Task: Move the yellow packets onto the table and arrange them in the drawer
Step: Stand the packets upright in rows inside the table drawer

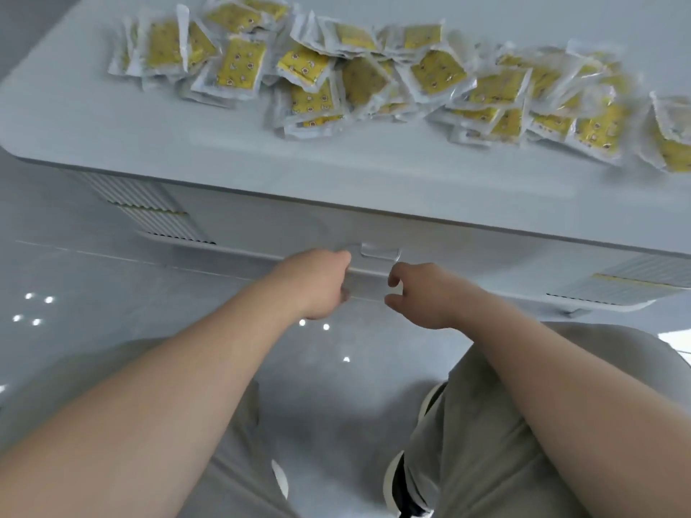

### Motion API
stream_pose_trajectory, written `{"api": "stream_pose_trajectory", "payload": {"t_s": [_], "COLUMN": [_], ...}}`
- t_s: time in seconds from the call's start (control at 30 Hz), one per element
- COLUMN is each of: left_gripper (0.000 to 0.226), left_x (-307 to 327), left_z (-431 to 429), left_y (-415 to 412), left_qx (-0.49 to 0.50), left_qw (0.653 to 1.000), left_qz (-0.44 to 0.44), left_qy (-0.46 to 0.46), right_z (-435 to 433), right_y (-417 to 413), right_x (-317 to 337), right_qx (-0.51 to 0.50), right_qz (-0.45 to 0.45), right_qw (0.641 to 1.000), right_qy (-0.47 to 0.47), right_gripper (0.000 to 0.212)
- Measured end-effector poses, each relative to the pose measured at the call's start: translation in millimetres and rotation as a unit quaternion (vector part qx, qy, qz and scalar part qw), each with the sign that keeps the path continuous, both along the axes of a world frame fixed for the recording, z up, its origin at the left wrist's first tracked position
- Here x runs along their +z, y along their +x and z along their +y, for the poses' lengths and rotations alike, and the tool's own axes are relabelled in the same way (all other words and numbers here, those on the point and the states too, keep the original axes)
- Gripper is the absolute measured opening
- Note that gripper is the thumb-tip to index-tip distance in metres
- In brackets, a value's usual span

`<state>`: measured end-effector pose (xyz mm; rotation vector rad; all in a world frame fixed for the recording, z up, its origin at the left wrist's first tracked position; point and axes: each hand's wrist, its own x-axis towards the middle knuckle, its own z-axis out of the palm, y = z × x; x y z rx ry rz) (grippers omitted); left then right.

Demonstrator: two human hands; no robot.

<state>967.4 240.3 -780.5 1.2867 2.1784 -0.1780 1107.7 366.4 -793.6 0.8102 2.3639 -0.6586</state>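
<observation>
Under yellow packets, left hand seemingly grips drawer; right hand fingers loosely curled.

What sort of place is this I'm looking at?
Likely an indoor room, home or workroom, I can't tell which: a white table with a drawer under its top, yellow packets heaped on it, and a glossy tiled floor reflecting light spots.
</observation>
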Motion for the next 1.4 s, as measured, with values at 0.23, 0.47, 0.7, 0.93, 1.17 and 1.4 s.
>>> {"api": "stream_pose_trajectory", "payload": {"t_s": [0.23, 0.47, 0.7, 0.93, 1.17, 1.4], "left_gripper": [0.06, 0.063, 0.065, 0.02, 0.022, 0.02], "left_x": [-16.5, -30.5, -21.5, 41.3, 54.4, 43.8], "left_z": [7.6, 18.9, 25.0, -5.3, -0.1, 4.4], "left_y": [8.3, 7.6, 29.0, 43.5, 20.8, 21.4], "left_qx": [-0.046, -0.032, -0.036, -0.01, 0.039, 0.055], "left_qw": [0.995, 0.998, 0.998, 0.986, 0.969, 0.977], "left_qz": [0.045, 0.025, 0.04, 0.107, 0.116, 0.093], "left_qy": [0.072, 0.04, -0.044, 0.129, 0.214, 0.185], "right_z": [7.7, 18.1, 8.2, -5.2, 8.9, 10.7], "right_y": [-3.8, 3.8, 11.8, 41.0, 53.6, 55.8], "right_x": [-0.4, -15.4, -10.4, 60.7, 71.4, 58.4], "right_qx": [-0.016, -0.016, 0.022, 0.065, -0.082, -0.114], "right_qz": [0.069, 0.044, 0.015, 0.017, 0.136, 0.131], "right_qw": [0.994, 0.999, 1.0, 0.997, 0.972, 0.973], "right_qy": [0.077, 0.019, 0.009, 0.037, 0.172, 0.15], "right_gripper": [0.036, 0.059, 0.062, 0.042, 0.027, 0.019]}}
